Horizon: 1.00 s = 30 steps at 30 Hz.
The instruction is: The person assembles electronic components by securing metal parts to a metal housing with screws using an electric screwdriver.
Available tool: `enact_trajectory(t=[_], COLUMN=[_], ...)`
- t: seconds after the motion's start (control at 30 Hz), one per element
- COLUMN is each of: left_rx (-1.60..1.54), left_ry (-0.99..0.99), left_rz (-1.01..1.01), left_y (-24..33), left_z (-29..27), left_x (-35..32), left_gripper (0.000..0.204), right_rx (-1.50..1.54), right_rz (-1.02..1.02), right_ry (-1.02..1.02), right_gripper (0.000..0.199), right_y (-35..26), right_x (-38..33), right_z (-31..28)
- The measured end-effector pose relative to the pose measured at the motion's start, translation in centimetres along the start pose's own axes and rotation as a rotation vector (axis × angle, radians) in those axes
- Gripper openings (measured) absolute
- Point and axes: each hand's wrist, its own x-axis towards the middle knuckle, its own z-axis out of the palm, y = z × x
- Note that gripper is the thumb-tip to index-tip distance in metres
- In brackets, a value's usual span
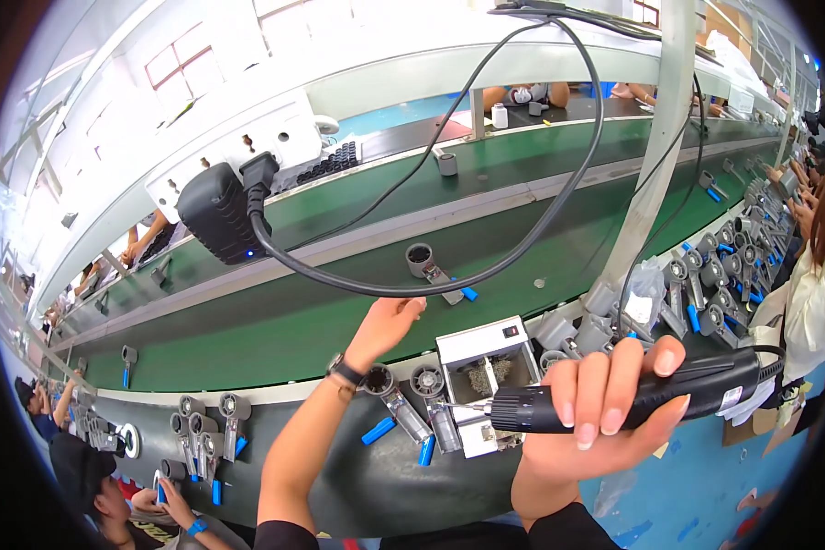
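Note:
My right hand (605, 394) is wrapped round a black electric screwdriver (632, 390), whose bit points left over a white screw feeder (481, 335). Small screws (488, 376) lie in the feeder's tray. With a dark watch on its wrist, my left hand (387, 328) is over the near edge of the green belt. Its fingers are curled together, and what they hold, if anything, is hidden. Just beyond it, a grey handheld fan housing (420, 260) with a blue tip lies on the belt. Two more fan housings (396, 403) (435, 408) lie left of the feeder.
A green conveyor belt (275, 339) runs across. Black cables (577, 197) loop overhead from a black plug adapter (213, 213). A pale metal post (653, 156) stands at the right. Several fan housings (697, 275) are heaped at right, others (202, 426) at left, near a co-worker (92, 486).

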Motion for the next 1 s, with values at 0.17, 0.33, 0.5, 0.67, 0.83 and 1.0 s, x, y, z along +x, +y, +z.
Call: enact_trajectory(t=[0.17,0.33,0.5,0.67,0.83,1.0], left_rx=[-0.128,-0.502,-0.247,-0.202,-0.429,-0.637], left_ry=[0.003,0.181,0.383,0.588,0.754,0.591], left_rz=[-0.306,-0.389,-0.018,0.295,0.428,0.319], left_y=[-4.7,-5.0,-4.7,-0.2,3.6,5.7], left_z=[1.2,2.6,1.4,-0.3,-0.9,-0.1], left_x=[6.3,8.3,6.3,-0.2,-5.8,-11.6], left_gripper=[0.034,0.022,0.020,0.020,0.019,0.023], right_rx=[0.027,0.033,0.043,0.024,-0.005,-0.013], right_rz=[-0.055,-0.071,-0.077,-0.075,-0.050,-0.035], right_ry=[0.093,0.085,0.090,0.086,0.048,0.012], right_gripper=[0.026,0.026,0.025,0.025,0.025,0.025], right_y=[-0.9,-1.2,-1.1,-0.7,0.1,1.6], right_x=[0.0,0.3,0.5,0.5,0.0,-0.9], right_z=[0.3,-0.1,-0.1,0.0,0.4,1.2])
